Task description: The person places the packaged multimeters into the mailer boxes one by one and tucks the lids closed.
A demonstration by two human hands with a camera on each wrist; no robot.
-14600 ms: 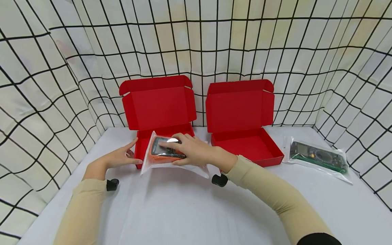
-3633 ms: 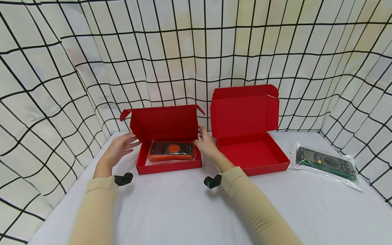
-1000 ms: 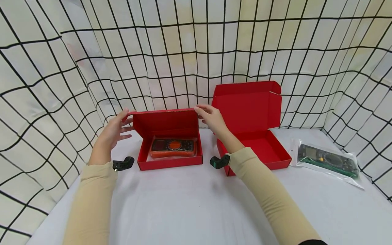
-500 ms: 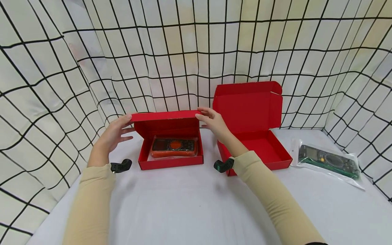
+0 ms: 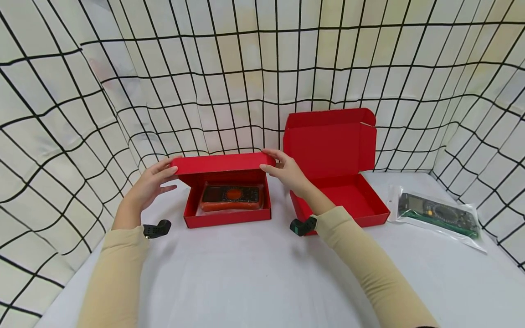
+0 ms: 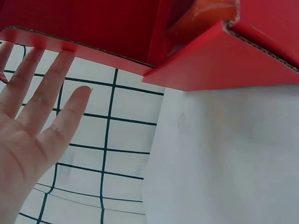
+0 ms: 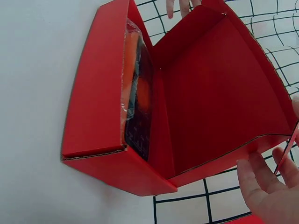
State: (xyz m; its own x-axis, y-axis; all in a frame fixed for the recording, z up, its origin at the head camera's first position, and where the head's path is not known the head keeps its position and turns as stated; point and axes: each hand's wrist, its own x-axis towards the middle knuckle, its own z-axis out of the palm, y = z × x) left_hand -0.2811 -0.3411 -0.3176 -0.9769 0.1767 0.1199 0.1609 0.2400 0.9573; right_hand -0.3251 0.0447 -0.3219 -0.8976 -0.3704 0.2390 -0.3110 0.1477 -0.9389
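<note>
Red box (image 5: 227, 219); orange meter (image 5: 232, 206), seemingly black-faced; black-gridded backdrop (image 5: 229, 52).

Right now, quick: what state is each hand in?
Left hand: fingers straight, touching the lid of the left red box; whether its thumb grips cannot be told.
Right hand: closed, pinching the same lid's right front corner.

a booth (image 5: 45, 182): black-gridded walls (image 5: 223, 50), white table (image 5: 229, 278)

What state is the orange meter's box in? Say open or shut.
Partly open: the lid tilts above the box, and the orange meter shows beneath.
</note>
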